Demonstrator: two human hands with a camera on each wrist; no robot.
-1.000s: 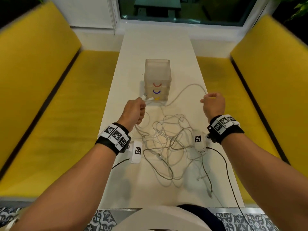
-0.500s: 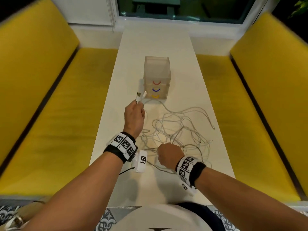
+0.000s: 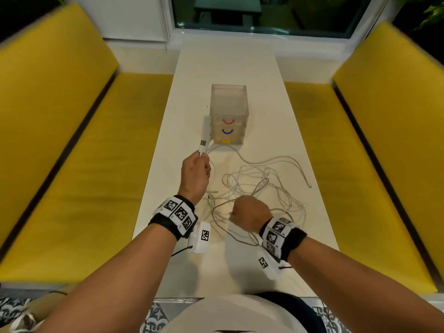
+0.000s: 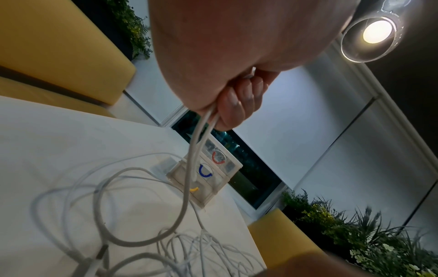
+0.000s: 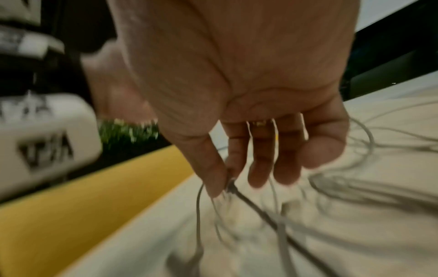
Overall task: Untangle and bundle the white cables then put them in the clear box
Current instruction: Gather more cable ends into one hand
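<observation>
A tangle of white cables [image 3: 259, 188] sprawls over the white table [image 3: 240, 68], in front of the clear box [image 3: 228, 116] with red, blue and yellow handles. My left hand [image 3: 195, 173] grips two cable ends, their plugs [image 3: 205, 145] sticking up beside the box. The left wrist view shows the two strands [image 4: 201, 135] running from my curled fingers [image 4: 237, 101] toward the clear box [image 4: 208, 174]. My right hand [image 3: 248, 213] is low over the near side of the tangle. Its thumb and forefinger pinch a strand [image 5: 231, 184] in the blurred right wrist view.
Yellow bench seats [image 3: 79, 164] run along both long sides of the narrow table. A window [image 3: 264, 13] lies beyond its far end. One loose cable end [image 3: 308, 183] lies near the right table edge.
My right hand dropped from the raised cable at the right and came in to the near side of the tangle. The left hand lifted its plug ends slightly and stays by the box.
</observation>
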